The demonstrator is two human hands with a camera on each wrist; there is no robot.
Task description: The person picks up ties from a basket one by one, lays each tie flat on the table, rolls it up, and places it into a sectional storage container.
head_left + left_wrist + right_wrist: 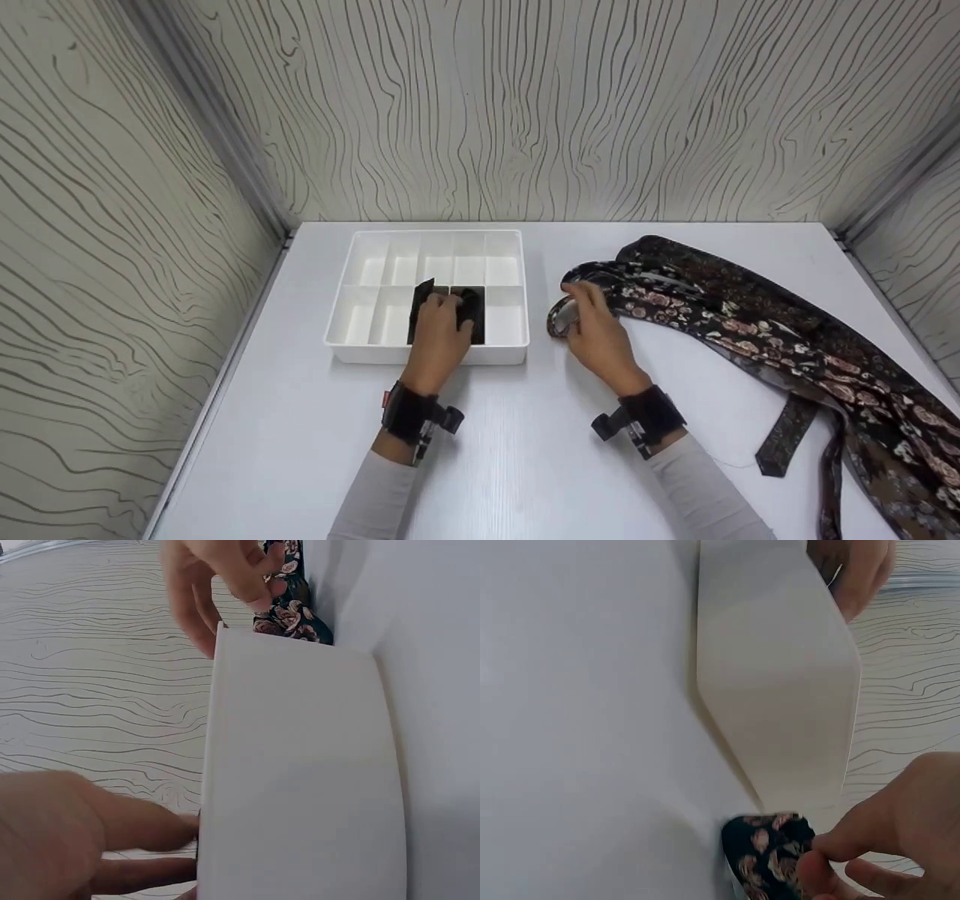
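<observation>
Apparently so its walls confine it, the left hand [439,334] grips black cloth [421,294] at the white tray's [367,355] six o'clock; at its three o'clock the right hand [604,341] pinches the floral cloth [765,341], perhaps keeping that end gathered.

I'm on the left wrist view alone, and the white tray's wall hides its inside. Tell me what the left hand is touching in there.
Observer: In the head view, the left hand touches dark cloth-like material in the near row of the white tray.

Operator: Now report where the floral cloth beside the right hand runs to.

Observer: From that hand it stretches over the right side of the table and leaves the head view at the lower right.
</observation>
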